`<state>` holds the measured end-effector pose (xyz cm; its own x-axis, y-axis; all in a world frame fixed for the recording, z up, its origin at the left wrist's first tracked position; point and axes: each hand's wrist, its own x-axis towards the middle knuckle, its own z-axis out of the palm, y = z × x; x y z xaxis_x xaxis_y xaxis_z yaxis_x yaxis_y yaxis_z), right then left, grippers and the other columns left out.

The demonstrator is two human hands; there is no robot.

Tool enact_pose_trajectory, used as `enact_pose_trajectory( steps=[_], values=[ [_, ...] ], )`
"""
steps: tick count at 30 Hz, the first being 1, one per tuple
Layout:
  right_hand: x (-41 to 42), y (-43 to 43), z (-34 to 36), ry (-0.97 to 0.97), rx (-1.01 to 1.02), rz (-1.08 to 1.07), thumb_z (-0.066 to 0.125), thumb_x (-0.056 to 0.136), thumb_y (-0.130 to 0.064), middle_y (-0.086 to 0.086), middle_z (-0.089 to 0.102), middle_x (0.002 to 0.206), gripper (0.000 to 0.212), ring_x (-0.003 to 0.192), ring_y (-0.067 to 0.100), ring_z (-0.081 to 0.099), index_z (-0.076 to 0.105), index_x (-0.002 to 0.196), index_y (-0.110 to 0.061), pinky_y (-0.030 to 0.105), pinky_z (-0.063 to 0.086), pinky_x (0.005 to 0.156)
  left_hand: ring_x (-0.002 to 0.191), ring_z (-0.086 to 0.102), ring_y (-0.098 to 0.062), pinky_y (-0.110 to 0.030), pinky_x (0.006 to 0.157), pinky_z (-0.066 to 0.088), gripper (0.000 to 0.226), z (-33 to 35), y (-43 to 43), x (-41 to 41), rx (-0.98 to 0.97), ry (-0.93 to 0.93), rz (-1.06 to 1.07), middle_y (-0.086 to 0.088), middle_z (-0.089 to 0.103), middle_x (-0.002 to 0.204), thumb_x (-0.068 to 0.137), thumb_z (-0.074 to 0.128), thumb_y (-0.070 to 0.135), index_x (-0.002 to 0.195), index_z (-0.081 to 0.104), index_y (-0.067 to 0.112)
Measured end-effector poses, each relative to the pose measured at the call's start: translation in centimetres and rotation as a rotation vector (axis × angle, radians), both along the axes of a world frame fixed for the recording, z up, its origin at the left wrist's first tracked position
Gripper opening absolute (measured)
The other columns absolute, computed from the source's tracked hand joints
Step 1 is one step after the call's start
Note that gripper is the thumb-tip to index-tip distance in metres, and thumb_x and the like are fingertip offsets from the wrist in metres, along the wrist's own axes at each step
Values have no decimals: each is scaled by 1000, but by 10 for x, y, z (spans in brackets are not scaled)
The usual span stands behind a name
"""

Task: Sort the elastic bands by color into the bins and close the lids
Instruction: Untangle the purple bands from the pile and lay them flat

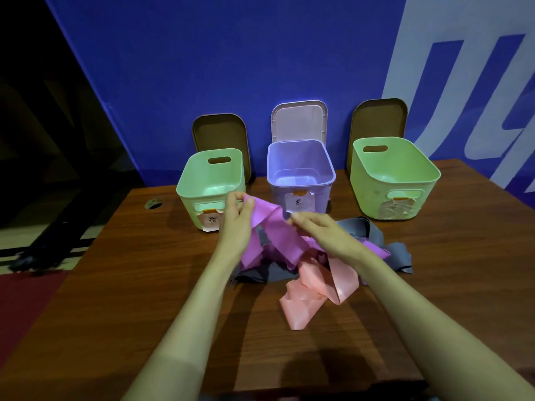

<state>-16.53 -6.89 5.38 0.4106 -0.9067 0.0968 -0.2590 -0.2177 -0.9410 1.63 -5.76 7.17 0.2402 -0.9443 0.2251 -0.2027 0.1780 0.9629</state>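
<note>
My left hand and my right hand both pinch a purple elastic band, lifted above a tangled pile on the table. Beneath it lie grey bands and a pink band. Behind the pile stand three open bins: a green bin at the left, a purple bin in the middle and a second green bin at the right. Each has a paper label on its front. All three bins look empty inside.
Lids lean upright on the blue wall behind the bins: a brown lid left, a pale purple lid centre, a brown lid right. The wooden table has a cable hole near its left edge, where it drops to the floor.
</note>
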Motion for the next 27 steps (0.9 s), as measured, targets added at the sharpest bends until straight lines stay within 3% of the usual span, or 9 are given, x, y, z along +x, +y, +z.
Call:
enact_pose_trajectory(
  steps=[3, 5, 8, 10, 13, 16, 21, 24, 27],
  values=[
    [0, 3, -4, 378, -16, 133, 65, 86, -32, -1, 55, 72, 21, 65, 3, 48, 61, 88, -11, 14, 40, 62, 79, 48, -18, -26, 67, 37, 12, -6, 4, 14, -7, -179, -37, -2, 53, 83, 98, 45, 23, 86, 48, 25],
    [4, -2, -15, 556, -217, 5, 61, 86, -18, -3, 54, 71, 7, 67, 10, 50, 58, 81, -16, 21, 34, 60, 79, 50, -17, -21, 65, 38, 10, -10, 10, 19, 13, -343, -17, -1, 56, 85, 98, 45, 26, 93, 50, 19],
    [9, -8, -10, 249, -212, -348, 45, 81, 2, 3, 52, 87, 15, 81, 22, 48, 48, 88, -12, 30, 34, 70, 74, 51, -16, -19, 61, 37, 16, -14, 21, 29, 81, -430, -17, -4, 58, 82, 93, 53, 32, 96, 52, 16],
    [10, -12, 2, 132, -115, -373, 39, 84, 1, 0, 49, 81, 14, 74, 22, 46, 40, 89, -13, 34, 38, 68, 71, 54, -11, -21, 61, 39, 28, -15, 28, 36, 198, -414, -144, 4, 60, 79, 83, 64, 43, 98, 56, 21],
    [12, -14, 18, 204, -147, -322, 44, 87, -6, 4, 62, 87, 14, 73, 19, 55, 53, 97, -12, 30, 39, 67, 75, 59, -11, -25, 64, 44, 37, -20, 31, 44, 297, -544, -307, 9, 66, 81, 67, 80, 43, 93, 61, 25],
    [13, -17, 29, 207, -213, -303, 50, 81, -2, 1, 63, 88, 20, 66, 9, 51, 58, 96, -13, 27, 39, 63, 79, 59, -20, -30, 64, 41, 25, -29, 23, 52, 296, -776, -228, -1, 67, 86, 71, 77, 19, 91, 63, 14],
    [-1, -27, 35, 424, -219, -124, 57, 76, 1, 4, 42, 109, 50, 95, 16, 44, 49, 123, -17, 22, 33, 82, 74, 58, -14, -21, 64, 45, 18, -34, 19, 63, 423, -571, -145, 2, 63, 79, 78, 70, 6, 85, 57, 16],
    [-12, -32, 28, 592, -256, -65, 58, 75, 5, 12, 52, 116, 55, 104, 24, 50, 51, 126, -14, 26, 38, 84, 89, 63, -21, -32, 79, 49, 27, -32, 24, 67, 460, -215, -283, -9, 66, 99, 75, 73, 5, 93, 56, 16],
    [-17, -26, 18, 599, -302, -143, 57, 75, 7, 13, 61, 116, 52, 106, 29, 56, 55, 123, -12, 27, 40, 81, 93, 63, -14, -18, 69, 52, 47, -30, 34, 66, 504, -93, -406, -6, 64, 108, 72, 77, 6, 112, 54, 12]
  ],
)
